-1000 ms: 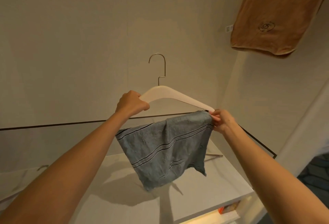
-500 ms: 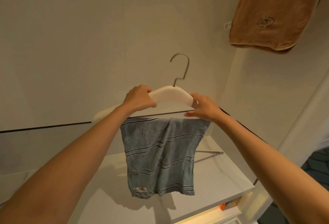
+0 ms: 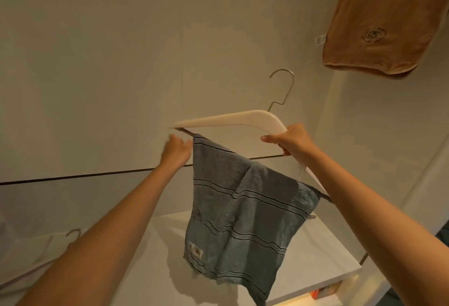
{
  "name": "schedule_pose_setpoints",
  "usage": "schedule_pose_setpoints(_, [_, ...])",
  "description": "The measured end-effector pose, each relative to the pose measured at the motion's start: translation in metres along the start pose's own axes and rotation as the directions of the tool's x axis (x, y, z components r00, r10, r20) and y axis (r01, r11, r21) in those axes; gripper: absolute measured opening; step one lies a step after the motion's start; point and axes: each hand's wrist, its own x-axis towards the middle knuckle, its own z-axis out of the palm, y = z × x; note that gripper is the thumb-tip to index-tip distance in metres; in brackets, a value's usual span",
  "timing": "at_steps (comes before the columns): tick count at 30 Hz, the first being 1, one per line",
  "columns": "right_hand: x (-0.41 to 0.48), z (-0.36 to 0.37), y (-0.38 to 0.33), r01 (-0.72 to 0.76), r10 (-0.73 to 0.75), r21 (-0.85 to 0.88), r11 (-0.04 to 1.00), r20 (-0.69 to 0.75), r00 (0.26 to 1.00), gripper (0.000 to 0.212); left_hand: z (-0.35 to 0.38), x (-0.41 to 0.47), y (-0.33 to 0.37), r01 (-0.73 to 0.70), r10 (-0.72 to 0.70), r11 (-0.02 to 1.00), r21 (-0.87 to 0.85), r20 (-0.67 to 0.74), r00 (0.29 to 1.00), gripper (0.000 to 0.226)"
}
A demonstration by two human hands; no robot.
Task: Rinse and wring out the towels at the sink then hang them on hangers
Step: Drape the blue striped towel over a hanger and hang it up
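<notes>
Right hand (image 3: 289, 141) is curled round the right arm of the white hanger (image 3: 230, 121), holding it tilted in the air, hook uppermost. Left hand (image 3: 177, 151) is blurred at the left edge of the blue-grey striped towel (image 3: 243, 208); whether it pinches the cloth cannot be told. That towel is draped over the hanger's lower bar, above the white shelf (image 3: 315, 257); a brown towel (image 3: 388, 14) hangs at upper right.

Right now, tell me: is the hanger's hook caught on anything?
No, the hook stands free against the bare wall while the right hand grips the white hanger.
</notes>
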Motion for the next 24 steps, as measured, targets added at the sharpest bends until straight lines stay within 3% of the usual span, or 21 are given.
schedule_pose_setpoints(2, [0.001, -0.003, -0.001, -0.013, 0.013, 0.049, 0.999, -0.003, 1.000, 0.045, 0.008, -0.006, -0.007, 0.148, -0.123, 0.988, -0.041, 0.364, 0.923, 0.059])
schedule_pose_setpoints(4, [0.002, -0.006, -0.002, -0.023, 0.023, 0.094, 0.995, 0.000, 1.000, 0.041, 0.017, -0.011, -0.016, 0.170, -0.089, 0.979, -0.117, 0.504, 0.859, 0.053])
schedule_pose_setpoints(6, [0.002, -0.009, -0.003, -0.038, 0.038, 0.126, 0.991, 0.005, 0.999, 0.034, 0.024, -0.009, -0.024, 0.137, -0.032, 0.967, -0.213, 0.436, 0.900, 0.031])
schedule_pose_setpoints(8, [0.004, -0.015, -0.004, -0.049, 0.050, 0.139, 0.989, -0.003, 0.999, 0.033, 0.027, -0.003, -0.026, 0.059, -0.010, 0.973, -0.224, 0.215, 0.977, 0.008])
schedule_pose_setpoints(10, [0.006, -0.022, -0.003, -0.054, 0.058, 0.133, 0.990, -0.028, 0.998, 0.035, 0.026, 0.004, -0.020, -0.035, 0.050, 0.984, -0.176, 0.077, 0.996, 0.023])
schedule_pose_setpoints(14, [0.004, -0.031, 0.002, -0.041, 0.042, 0.061, 0.997, -0.011, 0.999, 0.038, 0.013, 0.012, 0.018, -0.090, 0.121, 0.907, -0.410, 0.049, 0.991, 0.015])
schedule_pose_setpoints(17, [0.000, -0.034, 0.000, -0.012, 0.011, 0.047, 0.999, 0.030, 0.999, 0.032, 0.005, 0.021, 0.044, -0.046, 0.075, 0.828, -0.559, 0.029, 0.997, 0.014])
schedule_pose_setpoints(20, [-0.003, -0.040, -0.005, 0.010, -0.012, 0.070, 0.998, 0.035, 0.999, 0.033, 0.007, 0.027, 0.046, -0.018, 0.032, 0.846, -0.533, 0.017, 0.999, 0.021])
schedule_pose_setpoints(24, [-0.007, -0.046, -0.005, 0.012, -0.016, 0.068, 0.998, 0.058, 0.998, 0.028, 0.009, 0.022, 0.044, 0.093, -0.018, 0.821, -0.563, 0.137, 0.990, 0.023])
